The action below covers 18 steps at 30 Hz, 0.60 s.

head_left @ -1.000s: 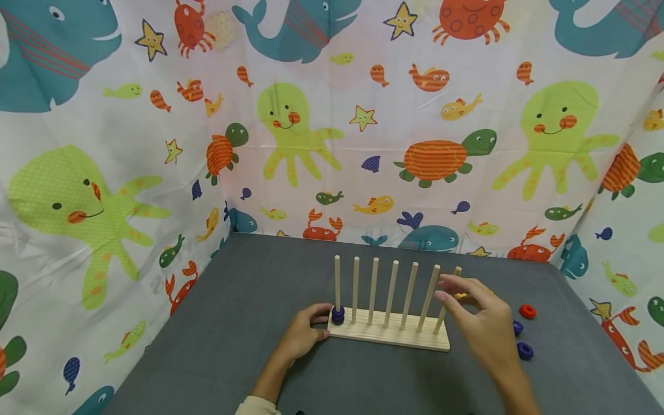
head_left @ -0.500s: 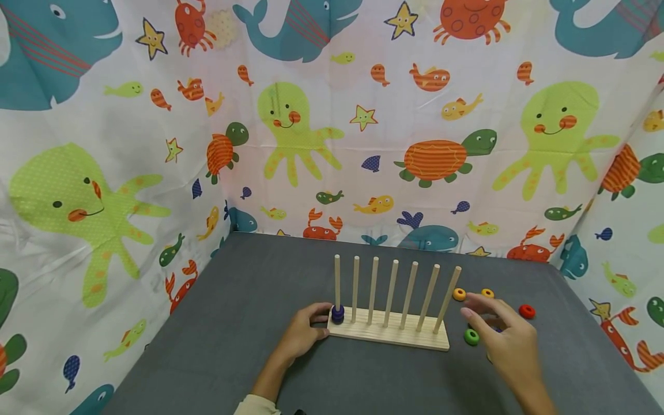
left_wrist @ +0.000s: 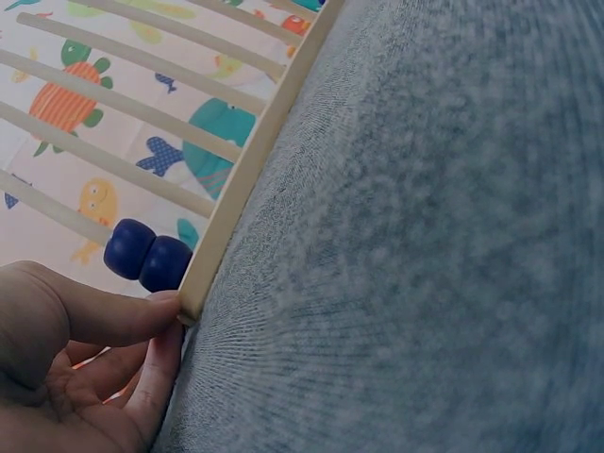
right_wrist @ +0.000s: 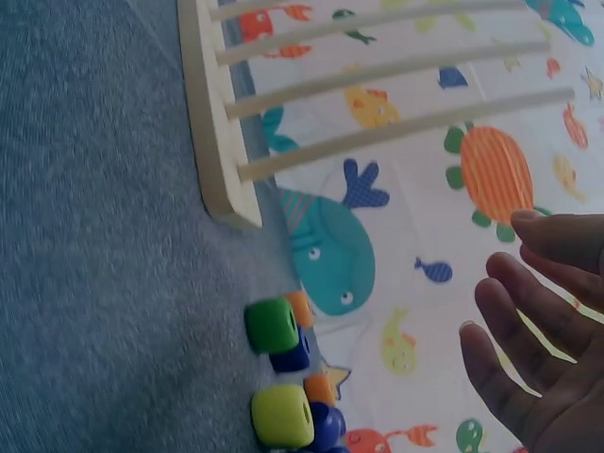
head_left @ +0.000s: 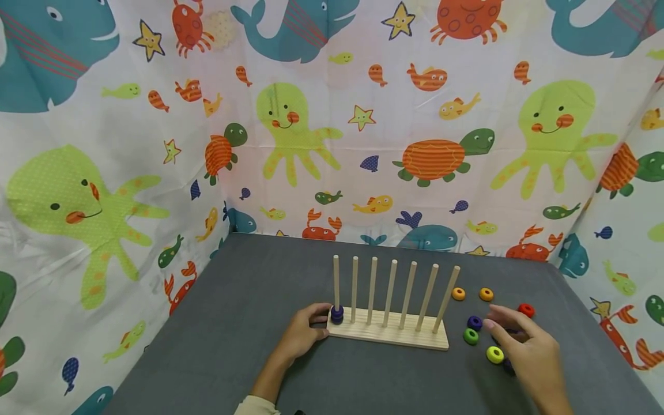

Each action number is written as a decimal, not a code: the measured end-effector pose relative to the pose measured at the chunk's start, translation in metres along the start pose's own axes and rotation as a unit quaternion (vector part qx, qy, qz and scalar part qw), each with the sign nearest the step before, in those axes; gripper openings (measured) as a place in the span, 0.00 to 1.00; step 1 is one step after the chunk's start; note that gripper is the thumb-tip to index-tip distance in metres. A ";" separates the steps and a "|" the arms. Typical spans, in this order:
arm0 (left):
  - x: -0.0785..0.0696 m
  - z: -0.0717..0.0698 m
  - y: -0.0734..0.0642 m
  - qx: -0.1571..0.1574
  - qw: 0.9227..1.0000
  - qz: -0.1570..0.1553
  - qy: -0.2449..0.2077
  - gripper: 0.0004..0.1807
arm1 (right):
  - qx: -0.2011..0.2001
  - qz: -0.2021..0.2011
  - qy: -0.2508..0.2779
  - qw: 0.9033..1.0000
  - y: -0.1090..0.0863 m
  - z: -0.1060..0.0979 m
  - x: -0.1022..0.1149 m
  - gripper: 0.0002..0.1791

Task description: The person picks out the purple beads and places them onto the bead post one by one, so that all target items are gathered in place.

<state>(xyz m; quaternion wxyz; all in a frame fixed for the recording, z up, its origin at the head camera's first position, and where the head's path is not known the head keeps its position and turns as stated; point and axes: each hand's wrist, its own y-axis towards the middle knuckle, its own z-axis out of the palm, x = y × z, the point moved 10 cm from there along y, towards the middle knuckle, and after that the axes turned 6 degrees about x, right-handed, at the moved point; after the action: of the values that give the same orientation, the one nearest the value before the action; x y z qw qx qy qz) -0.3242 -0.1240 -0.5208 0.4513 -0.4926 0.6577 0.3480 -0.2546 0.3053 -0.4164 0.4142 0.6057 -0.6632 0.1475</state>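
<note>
- Wooden rack (head_left: 386, 334): nine-o'clock peg (head_left: 336, 282) bears two purple beads (head_left: 337, 314).
- Our left hand (head_left: 301, 334) pinches that end.
- Our right hand (head_left: 530, 349) hovers at three o'clock, fingers parted.

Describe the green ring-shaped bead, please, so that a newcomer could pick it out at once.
On the grey table, find the long pale wooden rack with seven upright pegs. Between its right end and the person's right hand, look just on the person's side of a dark-blue ring-shaped bead. There lies the green ring-shaped bead, the only green one in view.
</note>
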 end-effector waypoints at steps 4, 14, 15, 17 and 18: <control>-0.001 -0.001 0.000 -0.002 1.000 0.004 -0.003 0.32 | 0.020 0.017 0.004 1.000 0.003 -0.002 -0.011 0.22; 0.000 0.000 0.001 -0.002 1.000 0.010 0.005 0.31 | 0.057 0.074 -0.014 0.996 0.003 -0.005 -0.040 0.27; 0.000 0.000 0.001 -0.002 1.000 0.010 0.005 0.31 | 0.062 0.082 -0.015 0.995 0.003 -0.005 -0.043 0.27; 0.000 0.001 0.001 -0.001 1.000 0.010 0.005 0.31 | 0.071 0.095 -0.020 0.993 0.003 -0.004 -0.049 0.29; 0.000 0.001 0.000 0.000 1.000 0.010 0.004 0.31 | 0.076 0.101 -0.020 0.992 0.003 -0.004 -0.052 0.29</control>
<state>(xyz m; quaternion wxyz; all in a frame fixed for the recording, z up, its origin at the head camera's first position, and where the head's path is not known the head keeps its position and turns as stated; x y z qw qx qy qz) -0.3241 -0.1229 -0.5211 0.4449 -0.4879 0.6643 0.3504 -0.2604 0.3438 -0.4509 0.3364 0.5685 -0.7158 0.2262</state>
